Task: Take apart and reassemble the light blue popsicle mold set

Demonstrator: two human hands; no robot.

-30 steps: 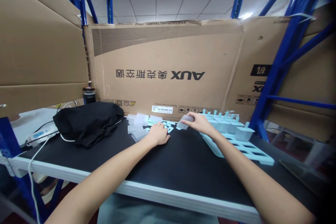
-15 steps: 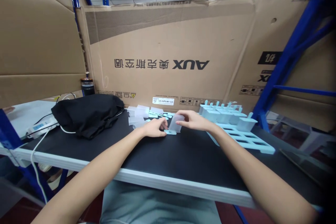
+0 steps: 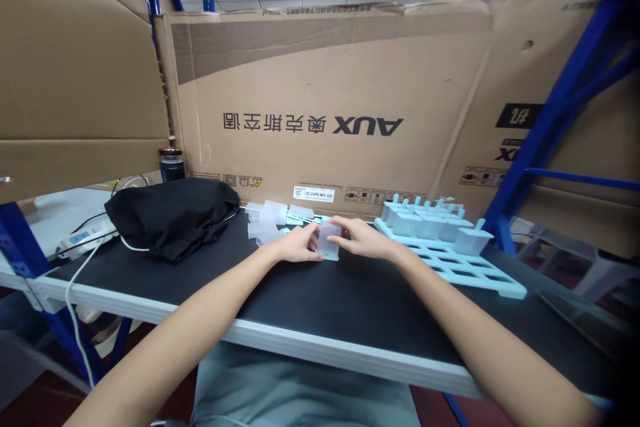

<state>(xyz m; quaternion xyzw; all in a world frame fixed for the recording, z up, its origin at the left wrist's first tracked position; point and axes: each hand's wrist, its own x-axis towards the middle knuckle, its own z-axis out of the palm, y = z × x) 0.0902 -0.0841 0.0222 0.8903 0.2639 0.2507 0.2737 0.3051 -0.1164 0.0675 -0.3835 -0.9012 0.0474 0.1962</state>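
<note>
A translucent popsicle mold [image 3: 329,242] with a light blue piece at its lower end is upright between my hands, low over the black table. My left hand [image 3: 299,243] is closed at its lower left side, thumb near the blue piece. My right hand [image 3: 361,238] grips its upper right side between thumb and fingers. Behind my left hand lie several loose translucent molds [image 3: 265,213] and light blue sticks [image 3: 300,213]. To the right stands a light blue rack [image 3: 450,267] with several stick-topped molds [image 3: 473,240] in its back and right slots.
A black cloth bundle [image 3: 173,217] lies on the table's left, beside a white power strip [image 3: 85,237] with cables. Behind it stands a dark jar [image 3: 171,163]. Cardboard [image 3: 320,93] walls the back; blue posts frame the sides. The pale table edge [image 3: 350,345] runs in front.
The translucent mold and the light blue piece, apart at the base before, are now lined up and touching. My right hand has moved slightly left, and the hands are closer together.
</note>
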